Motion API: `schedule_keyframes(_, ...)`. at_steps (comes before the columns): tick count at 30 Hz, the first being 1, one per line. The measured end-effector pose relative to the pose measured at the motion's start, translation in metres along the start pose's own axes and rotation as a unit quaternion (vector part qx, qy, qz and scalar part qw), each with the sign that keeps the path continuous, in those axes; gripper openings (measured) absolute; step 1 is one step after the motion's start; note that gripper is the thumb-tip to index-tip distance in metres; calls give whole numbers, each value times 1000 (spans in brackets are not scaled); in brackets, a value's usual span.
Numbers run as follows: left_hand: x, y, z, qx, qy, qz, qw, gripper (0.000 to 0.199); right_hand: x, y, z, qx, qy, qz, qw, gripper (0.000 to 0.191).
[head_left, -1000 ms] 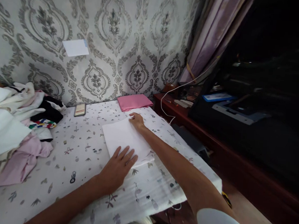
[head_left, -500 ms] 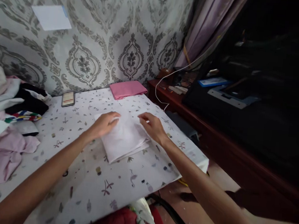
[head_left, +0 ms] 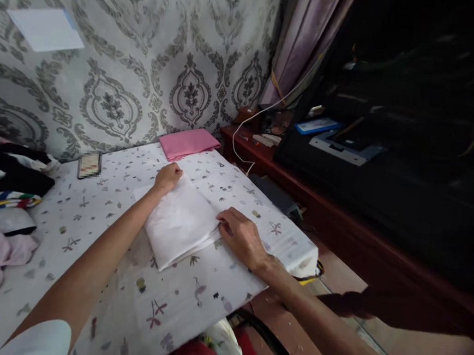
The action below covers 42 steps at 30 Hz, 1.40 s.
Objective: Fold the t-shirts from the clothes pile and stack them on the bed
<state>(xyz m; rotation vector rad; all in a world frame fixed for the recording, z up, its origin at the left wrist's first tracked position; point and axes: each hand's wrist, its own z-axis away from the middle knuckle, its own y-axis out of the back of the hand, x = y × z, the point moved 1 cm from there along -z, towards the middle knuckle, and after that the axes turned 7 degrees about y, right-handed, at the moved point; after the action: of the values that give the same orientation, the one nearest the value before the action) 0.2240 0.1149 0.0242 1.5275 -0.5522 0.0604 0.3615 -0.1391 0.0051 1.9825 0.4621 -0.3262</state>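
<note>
A folded white cloth (head_left: 182,219) lies on a bed or table cover printed with small plants and figures (head_left: 120,299). At the cloth's far corner is my left hand (head_left: 168,177), its fingers closed in a pinch on the edge. My right hand (head_left: 240,237) is at the right-hand corner, nearer to me, with curled fingers gripping the border there; its fingertips are partly hidden. Beyond the white cloth, against the wall side, rests a folded pink cloth (head_left: 189,143), apart from both hands.
A heap of mixed clothes (head_left: 7,181) lies at the left. Near the wall sits a small framed item (head_left: 89,165), blurred out. Along the right runs a dark red cabinet (head_left: 263,152) with a large black screen (head_left: 388,129) and a white cable (head_left: 235,139).
My left hand has closed on the cloth's far corner. My right hand has come down and nearer to me, onto the right corner. The view has shifted to the right.
</note>
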Motion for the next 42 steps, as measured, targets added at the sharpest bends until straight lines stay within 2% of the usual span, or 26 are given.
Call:
schedule_keyframes(8, -5, -8, -8, 12, 25, -11, 1000, 18, 8, -3, 14, 5, -11, -17, 1000, 24)
schedule_keyframes(10, -4, -7, -5, 13, 20, -13, 1000, 18, 8, -1, 13, 3, -23, -38, 999, 24)
schedule_keyframes(12, 0, -3, 6, 45, -5, -18, 999, 19, 7, 2, 12, 3, -33, -66, 997, 26)
schedule_keyframes(15, 11, 9, 41, 102, -108, -4, 989, 20, 6, 9, 11, 13, -53, -103, 993, 27)
schedule_keyframes(16, 15, 13, 58, 90, -154, 13, 984, 16, 6, 11, 12, 16, -60, -113, 992, 28)
schedule_keyframes(18, 24, 20, 94, 9, -235, 53, 970, 11, 4, 13, 13, 17, -74, -130, 989, 27)
schedule_keyframes(20, 32, 21, 130, -78, -283, 58, 954, 16, 2, 15, 14, 9, -86, -139, 986, 23)
schedule_keyframes(21, 35, 20, 144, -101, -294, 44, 949, 16, 2, 15, 14, 5, -92, -140, 986, 20)
schedule_keyframes(24, 42, 13, 172, -92, -303, -25, 948, 11, -1, 13, 12, -3, -105, -131, 986, 17)
schedule_keyframes(27, 44, 6, 178, -54, -309, -44, 949, 8, -3, 10, 10, -6, -114, -117, 987, 15)
schedule_keyframes(33, 35, 7, 178, 18, -365, 44, 930, 13, -2, 6, 8, -8, -113, -58, 992, 12)
schedule_keyframes(36, 30, 4, 179, 14, -377, 88, 922, 14, -3, 9, 8, -7, -101, -62, 993, 12)
schedule_keyframes(39, 28, 2, 178, -8, -362, 124, 924, 14, -7, 12, 8, -15, -99, -87, 991, 2)
schedule_keyframes(42, 27, 0, 177, -28, -345, 147, 926, 13, -9, 14, 7, -22, -118, -93, 988, 10)
